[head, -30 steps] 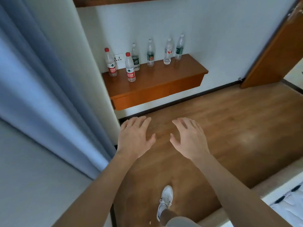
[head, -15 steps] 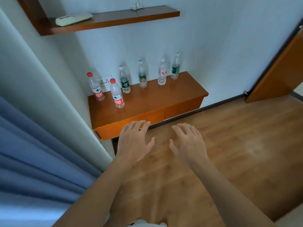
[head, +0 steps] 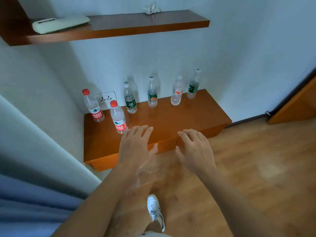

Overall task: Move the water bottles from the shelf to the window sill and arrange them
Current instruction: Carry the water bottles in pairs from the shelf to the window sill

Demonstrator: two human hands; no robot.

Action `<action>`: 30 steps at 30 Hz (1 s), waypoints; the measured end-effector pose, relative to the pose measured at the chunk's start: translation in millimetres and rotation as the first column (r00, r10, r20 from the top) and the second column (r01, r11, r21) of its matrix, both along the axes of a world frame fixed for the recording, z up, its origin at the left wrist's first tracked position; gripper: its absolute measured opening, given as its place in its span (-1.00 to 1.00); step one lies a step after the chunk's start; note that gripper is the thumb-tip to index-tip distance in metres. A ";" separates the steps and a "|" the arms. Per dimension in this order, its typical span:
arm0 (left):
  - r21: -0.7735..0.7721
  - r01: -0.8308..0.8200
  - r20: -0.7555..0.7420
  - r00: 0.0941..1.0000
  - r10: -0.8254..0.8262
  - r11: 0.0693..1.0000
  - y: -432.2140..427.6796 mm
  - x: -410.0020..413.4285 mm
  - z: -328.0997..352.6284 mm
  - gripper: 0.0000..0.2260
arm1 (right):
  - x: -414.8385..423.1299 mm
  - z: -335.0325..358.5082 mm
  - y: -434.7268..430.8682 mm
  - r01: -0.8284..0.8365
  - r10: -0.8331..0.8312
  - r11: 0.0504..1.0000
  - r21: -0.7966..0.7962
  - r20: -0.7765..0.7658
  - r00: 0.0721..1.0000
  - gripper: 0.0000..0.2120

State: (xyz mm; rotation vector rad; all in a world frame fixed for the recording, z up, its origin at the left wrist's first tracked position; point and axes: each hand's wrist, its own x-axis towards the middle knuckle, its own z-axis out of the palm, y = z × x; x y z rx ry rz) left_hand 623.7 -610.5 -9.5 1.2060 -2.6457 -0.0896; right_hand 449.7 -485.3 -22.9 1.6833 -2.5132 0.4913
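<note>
Several clear water bottles stand upright on a low wooden shelf point(head: 188, 117) against the wall. Two have red caps and red labels: one at the back left point(head: 93, 106), one nearer the front point(head: 118, 118). Behind stand a green-label bottle point(head: 130, 99), another with a green and red label point(head: 152, 93), a white-cap bottle with a red mark point(head: 176, 91) and a dark-green-label bottle point(head: 193, 85). My left hand point(head: 136, 145) hovers open over the shelf's front edge, fingertips close to the front red-cap bottle. My right hand point(head: 195, 147) is open beside it. The window sill is out of view.
An upper wooden shelf point(head: 145, 26) carries a white remote point(head: 60, 23) and a small white object point(head: 151, 9). A wall socket point(head: 105, 98) sits behind the red-cap bottles. Blue curtain point(head: 25, 202) hangs at left, a wooden door point(head: 297, 108) at right. My white shoe point(head: 155, 211) is on the wood floor.
The view has moved closer to the low shelf and tilted up. Both open hands now reach over its front edge, where before they were above the floor.
</note>
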 end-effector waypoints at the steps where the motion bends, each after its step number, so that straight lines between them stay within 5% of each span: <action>1: 0.012 -0.002 -0.005 1.000 0.002 1.000 -15.7 -7.0 -0.9 -0.44 | -9.6 1.0 -17.4 -0.006 0.006 1.000 0.008 -0.001 1.000 -0.51; 11: 0.046 -0.128 0.000 0.992 0.128 0.991 -139.2 -14.9 -17.8 -0.44 | -52.9 2.1 -179.7 -0.132 0.132 0.991 0.035 -0.008 0.991 -0.52; 17: 0.042 -0.255 -0.178 0.950 0.258 0.966 -155.6 18.2 -27.9 -0.48 | -45.7 -13.0 -238.7 -0.280 0.275 0.958 0.058 0.077 0.958 -0.52; 23: 0.079 -0.516 -0.058 0.851 0.521 0.853 -155.0 49.9 -47.4 -0.45 | -52.1 -33.2 -283.1 -0.397 0.386 0.915 0.065 0.143 0.911 -0.54; 30: 0.189 -0.642 -0.061 0.747 0.662 0.743 -169.8 39.7 -69.7 -0.39 | -70.4 -51.3 -326.1 -0.416 0.369 0.903 0.111 0.297 0.881 -0.52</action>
